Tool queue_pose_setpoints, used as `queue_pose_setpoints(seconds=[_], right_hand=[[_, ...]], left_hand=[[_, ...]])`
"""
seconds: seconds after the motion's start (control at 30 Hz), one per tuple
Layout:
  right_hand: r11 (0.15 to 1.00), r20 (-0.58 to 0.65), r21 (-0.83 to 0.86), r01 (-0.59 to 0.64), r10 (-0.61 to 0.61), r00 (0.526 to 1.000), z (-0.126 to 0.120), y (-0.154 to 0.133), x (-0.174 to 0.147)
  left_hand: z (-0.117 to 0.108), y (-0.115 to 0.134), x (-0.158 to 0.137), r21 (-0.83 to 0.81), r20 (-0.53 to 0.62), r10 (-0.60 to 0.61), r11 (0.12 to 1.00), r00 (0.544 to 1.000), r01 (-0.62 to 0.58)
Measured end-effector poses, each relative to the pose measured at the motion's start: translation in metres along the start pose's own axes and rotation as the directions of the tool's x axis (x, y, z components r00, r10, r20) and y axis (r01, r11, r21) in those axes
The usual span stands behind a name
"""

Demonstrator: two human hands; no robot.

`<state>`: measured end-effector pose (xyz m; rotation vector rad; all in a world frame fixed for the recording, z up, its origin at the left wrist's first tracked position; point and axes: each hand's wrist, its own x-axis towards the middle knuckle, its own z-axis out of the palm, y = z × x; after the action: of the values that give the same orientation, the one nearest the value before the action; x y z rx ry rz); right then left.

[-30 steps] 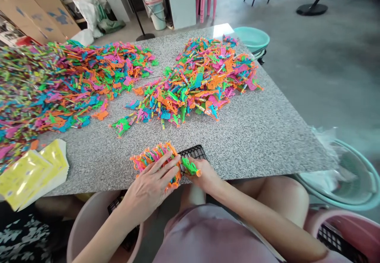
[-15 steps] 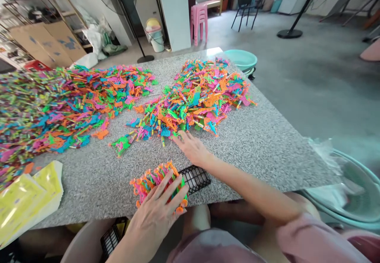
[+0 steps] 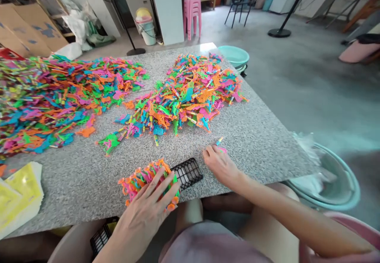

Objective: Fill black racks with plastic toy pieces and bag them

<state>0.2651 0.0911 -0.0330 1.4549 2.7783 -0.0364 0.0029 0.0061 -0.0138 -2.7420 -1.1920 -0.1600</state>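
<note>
My left hand [image 3: 151,205] lies with its fingers stretched out over a tight row of bright plastic toys [image 3: 139,180] with orange round ends. The row sits on a black lattice tray [image 3: 187,173], whose right part is bare. To the right of the tray, just above the table, my right hand [image 3: 219,163] is closed on a small plastic toy [image 3: 220,141]. Its pink part and a blue-and-yellow tube stick out past the fingers. Beyond both hands lies a loose heap of similar toys [image 3: 190,97] in orange, pink, green and blue.
A larger heap of toys [image 3: 59,97] covers the table's left side. Yellow printed cards [image 3: 22,195] are stacked at the near left. Past the right edge of the speckled table [image 3: 252,152] stand a green basin [image 3: 350,192] with clear plastic and a farther teal basin [image 3: 234,55].
My right hand has drawn back from the near edge of the heap, toward the right and nearer to me, with a toy in it. My left hand stays on the row.
</note>
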Motion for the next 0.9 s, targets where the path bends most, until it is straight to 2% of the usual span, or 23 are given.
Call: queue_pose_setpoints(seconds=[0.1,0.2,0.27,0.33,0.4,0.47,0.5,0.57,0.6,0.67,0.7,0.73,0.8,0.9], right_hand=[[1.000,0.025,0.006,-0.023,0.023,0.999,0.011,0.010,-0.001],[0.990,0.036,-0.140,-0.033,0.039,0.999,0.013,0.041,0.007],[0.979,0.073,-0.193,0.069,-0.056,0.996,0.017,0.067,0.012],[0.969,0.087,-0.156,0.190,-0.179,0.980,0.023,0.087,0.013],[0.979,0.017,-0.045,0.197,-0.196,0.980,0.032,0.091,0.012],[0.977,-0.083,0.190,0.099,-0.085,0.993,0.040,0.074,0.010],[0.936,-0.104,0.350,0.044,-0.007,0.995,0.044,0.059,0.010],[0.756,-0.071,0.653,-0.036,0.108,0.992,0.051,0.020,0.015],[0.655,-0.047,0.755,-0.035,0.107,0.993,0.054,0.000,0.020],[0.520,-0.062,0.854,0.009,0.085,0.994,0.061,-0.035,0.034],[0.497,-0.090,0.867,0.045,0.067,0.994,0.063,-0.047,0.041],[0.502,-0.122,0.861,0.080,0.051,0.991,0.065,-0.056,0.049],[0.567,-0.170,0.813,0.135,0.010,0.985,0.067,-0.064,0.060],[0.672,-0.184,0.718,0.182,-0.068,0.980,0.067,-0.060,0.068]], left_hand=[[0.000,-0.004,-0.002,-0.003,-0.013,0.035,0.999,0.999,-0.035],[-0.006,-0.006,-0.002,-0.007,0.027,0.042,0.999,0.999,-0.042],[-0.011,-0.006,-0.001,-0.012,0.048,0.038,0.999,0.998,-0.037],[-0.015,-0.005,0.000,-0.018,0.062,0.029,0.999,0.998,-0.028],[-0.016,-0.004,0.001,-0.025,0.063,0.025,0.999,0.998,-0.023],[-0.017,-0.003,0.001,-0.035,0.065,0.014,0.999,0.998,-0.012],[-0.017,-0.002,0.001,-0.039,0.069,0.008,0.999,0.998,-0.005],[-0.017,-0.002,0.002,-0.045,0.081,-0.003,0.999,0.997,0.007],[-0.018,-0.002,0.002,-0.046,0.084,-0.007,0.999,0.996,0.010],[-0.019,-0.001,0.003,-0.040,0.083,-0.002,0.999,0.997,0.005],[-0.019,-0.001,0.003,-0.034,0.080,0.001,0.999,0.997,0.002],[-0.020,-0.001,0.004,-0.026,0.079,0.003,1.000,0.997,-0.001],[-0.020,0.000,0.004,-0.009,0.078,0.006,1.000,0.997,-0.005],[-0.018,0.000,0.003,0.008,0.064,0.019,1.000,0.998,-0.019]])
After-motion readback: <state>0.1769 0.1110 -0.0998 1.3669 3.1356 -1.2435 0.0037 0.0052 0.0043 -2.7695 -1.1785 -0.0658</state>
